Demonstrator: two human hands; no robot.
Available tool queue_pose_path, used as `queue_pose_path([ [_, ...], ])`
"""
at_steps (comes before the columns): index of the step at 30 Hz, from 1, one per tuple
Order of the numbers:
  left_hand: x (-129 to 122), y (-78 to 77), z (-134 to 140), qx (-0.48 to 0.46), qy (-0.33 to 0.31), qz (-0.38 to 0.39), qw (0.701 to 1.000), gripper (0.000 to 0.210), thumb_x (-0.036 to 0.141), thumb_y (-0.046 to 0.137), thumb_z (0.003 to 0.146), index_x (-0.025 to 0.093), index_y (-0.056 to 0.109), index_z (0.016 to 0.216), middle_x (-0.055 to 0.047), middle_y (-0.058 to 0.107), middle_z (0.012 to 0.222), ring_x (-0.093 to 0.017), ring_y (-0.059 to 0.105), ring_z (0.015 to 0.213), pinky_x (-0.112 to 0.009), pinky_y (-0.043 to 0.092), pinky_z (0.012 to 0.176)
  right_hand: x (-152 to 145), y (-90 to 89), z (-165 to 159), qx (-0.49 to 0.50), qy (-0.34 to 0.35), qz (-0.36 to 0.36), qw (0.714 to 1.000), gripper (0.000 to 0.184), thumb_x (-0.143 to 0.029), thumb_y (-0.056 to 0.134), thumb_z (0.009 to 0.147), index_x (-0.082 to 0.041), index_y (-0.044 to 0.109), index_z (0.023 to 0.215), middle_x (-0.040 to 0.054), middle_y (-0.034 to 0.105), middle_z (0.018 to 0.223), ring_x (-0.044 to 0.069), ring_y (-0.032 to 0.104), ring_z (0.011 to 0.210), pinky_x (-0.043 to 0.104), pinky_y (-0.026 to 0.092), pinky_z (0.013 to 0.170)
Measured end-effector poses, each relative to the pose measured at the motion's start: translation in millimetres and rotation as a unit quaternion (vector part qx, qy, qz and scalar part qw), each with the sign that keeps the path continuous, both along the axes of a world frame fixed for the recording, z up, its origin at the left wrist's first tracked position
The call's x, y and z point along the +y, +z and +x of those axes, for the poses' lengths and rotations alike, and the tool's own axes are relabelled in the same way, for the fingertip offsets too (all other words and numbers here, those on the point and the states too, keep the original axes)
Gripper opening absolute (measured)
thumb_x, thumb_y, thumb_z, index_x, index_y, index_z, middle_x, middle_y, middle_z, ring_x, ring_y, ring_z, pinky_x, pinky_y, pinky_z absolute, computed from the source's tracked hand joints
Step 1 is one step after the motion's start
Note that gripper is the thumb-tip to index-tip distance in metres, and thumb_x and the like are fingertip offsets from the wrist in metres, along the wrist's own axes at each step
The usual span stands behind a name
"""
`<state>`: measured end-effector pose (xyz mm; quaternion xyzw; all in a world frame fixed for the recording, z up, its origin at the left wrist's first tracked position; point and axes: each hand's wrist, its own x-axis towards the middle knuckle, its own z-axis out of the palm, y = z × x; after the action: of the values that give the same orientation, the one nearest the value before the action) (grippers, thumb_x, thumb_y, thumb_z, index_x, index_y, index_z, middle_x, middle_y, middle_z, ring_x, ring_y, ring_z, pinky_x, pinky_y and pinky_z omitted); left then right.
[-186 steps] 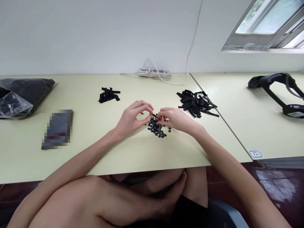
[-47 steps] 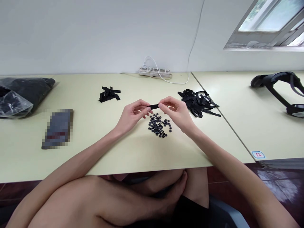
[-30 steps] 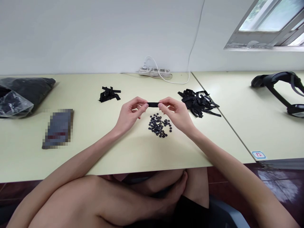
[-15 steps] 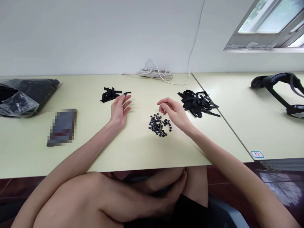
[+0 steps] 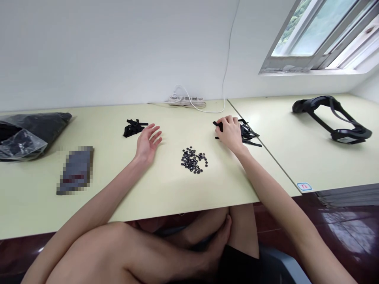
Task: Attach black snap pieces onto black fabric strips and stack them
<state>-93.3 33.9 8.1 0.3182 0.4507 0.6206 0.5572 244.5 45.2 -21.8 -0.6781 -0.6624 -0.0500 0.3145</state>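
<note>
Head view: small black discs (image 5: 191,161) lie loosely scattered about the middle of the surface (image 5: 166,193), well back from its front edge and well apart from either pile. To their right and farther back, the larger strip pile (image 5: 246,133) reaches the seam (image 5: 264,147), which runs from the back edge to the front edge. To their left, the smaller strip pile (image 5: 134,128) sits nearer the back edge, and wide room separates the two piles.

Right hand (image 5: 229,130) is palm down over the larger pile, fingers bent among the strips; whether they are clamped on one cannot be told. Left hand (image 5: 147,142) is just beside the smaller pile, palm turned up and inward, its fingers apart and slightly curled. Both forearms slant in over the front edge.

A power strip (image 5: 192,101) lies along the back edge; a plastic bag (image 5: 49,128) rests at the left.
</note>
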Motion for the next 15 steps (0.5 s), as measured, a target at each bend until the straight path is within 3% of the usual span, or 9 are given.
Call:
queue_pose_path([
  [3, -9, 5.1, 4, 0.065, -0.091, 0.038, 0.993, 0.021, 0.030, 0.076, 0.095, 0.024, 0.078, 0.115, -0.006, 0.077, 0.121, -0.014, 0.073, 0.097, -0.023, 0.059, 0.078, 9, -8.8, 23, -0.009, -0.068, -0.045, 0.997, 0.034, -0.021, 0.059, 0.097, -0.013, 0.073, 0.127, 0.0279, 0.068, 0.141, 0.045, 0.052, 0.137, 0.061, 0.043, 0.117],
  [6, -16, 8.7, 7, 0.118, -0.154, 0.065, 0.979, 0.018, 0.033, 0.077, 0.093, 0.023, 0.081, 0.107, -0.005, 0.076, 0.110, -0.014, 0.071, 0.092, -0.022, 0.057, 0.074, 13, -13.1, 33, 0.002, -0.073, -0.055, 0.996, 0.026, -0.020, 0.058, 0.098, -0.017, 0.076, 0.116, 0.0241, 0.072, 0.133, 0.043, 0.054, 0.133, 0.060, 0.043, 0.117],
  [10, -20, 9.1, 9, 0.172, -0.204, 0.093, 0.959, 0.018, 0.037, 0.073, 0.097, 0.023, 0.081, 0.106, -0.007, 0.077, 0.109, -0.016, 0.072, 0.091, -0.027, 0.059, 0.076, 14, -9.4, 35, 0.018, -0.064, 0.003, 0.998, 0.018, -0.022, 0.057, 0.100, -0.023, 0.075, 0.104, 0.0184, 0.076, 0.122, 0.040, 0.057, 0.126, 0.060, 0.044, 0.115],
  [15, -20, 7.2, 10, 0.201, -0.237, 0.107, 0.945, 0.020, 0.039, 0.074, 0.098, 0.023, 0.081, 0.107, -0.008, 0.078, 0.107, -0.019, 0.073, 0.093, -0.030, 0.060, 0.079, 13, 1.3, 33, 0.054, -0.076, 0.064, 0.994, 0.012, -0.030, 0.061, 0.103, -0.024, 0.069, 0.097, 0.0170, 0.074, 0.126, 0.037, 0.058, 0.127, 0.057, 0.044, 0.117],
])
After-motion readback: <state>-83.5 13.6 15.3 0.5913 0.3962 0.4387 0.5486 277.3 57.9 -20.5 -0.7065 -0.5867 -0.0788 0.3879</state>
